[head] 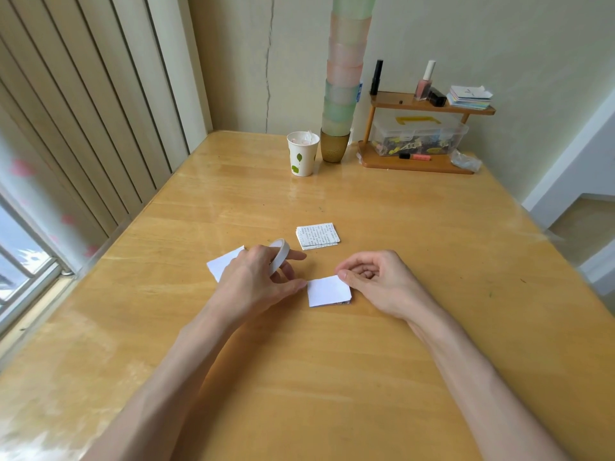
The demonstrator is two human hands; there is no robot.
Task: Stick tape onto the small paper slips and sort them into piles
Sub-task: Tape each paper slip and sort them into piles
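Two bare forearms reach forward from the near edge over a glossy, honey-coloured wooden table point(382, 207). Pale vertical blinds point(100, 111) hang along the left side above a window point(20, 257). A cream wall point(499, 34) with a long crack closes the far end.

At the far edge stands a paper cup point(303, 154) printed with green leaves. Just beside it is a gold cup carrying a tall stack of pastel cups point(344, 78). To their right is a small wooden rack point(432, 106). On its top shelf are a nail polish bottle point(425, 83) and a stack of cards point(469, 98). Below sit a clear plastic box point(417, 136) and a pink marker point(416, 157). Nothing lies between the hands and the piles.

A pile of printed slips point(317, 236) rests mid-table, just beyond the hands. The left hand point(256, 281) holds a white tape roll point(279, 256), which seems to be threaded over the forefinger, though the grip is partly hidden. Its thumb tip touches the left edge of a white slip point(327, 291) lying between the hands, and coloured edges show beneath that slip. A sheet of white paper point(224, 262) lies partly under the left hand. The right hand point(372, 281), fingers curled, pinches the slip's upper right corner between thumb and forefinger.
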